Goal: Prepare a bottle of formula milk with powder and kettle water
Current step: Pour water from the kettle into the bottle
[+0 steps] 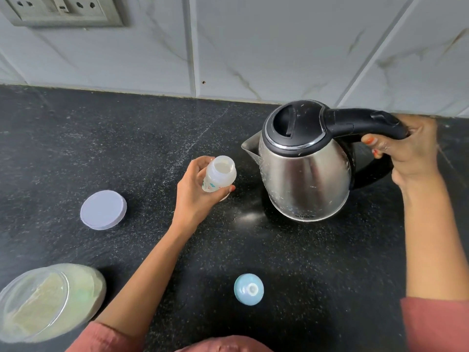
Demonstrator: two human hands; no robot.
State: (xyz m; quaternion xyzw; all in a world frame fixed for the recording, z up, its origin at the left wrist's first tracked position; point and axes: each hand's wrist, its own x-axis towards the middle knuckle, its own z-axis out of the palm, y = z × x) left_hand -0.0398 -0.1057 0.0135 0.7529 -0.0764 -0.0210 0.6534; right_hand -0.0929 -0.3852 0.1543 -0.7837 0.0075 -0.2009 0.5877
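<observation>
Right of centre on the black tabletop (127, 148), the steel kettle (304, 168) has my right hand (408, 151) wrapped round its black handle (368, 123), spout pointing left toward the bottle (219, 174). My left hand (193, 191) grips that small open bottle round its body, slightly tilted, just left of the spout. I judge the kettle heavy with water and hot on the bare steel, so only the handle is safe. The bottle looks like light, stiff plastic that a stream could easily tip, so it needs a firm hold.
</observation>
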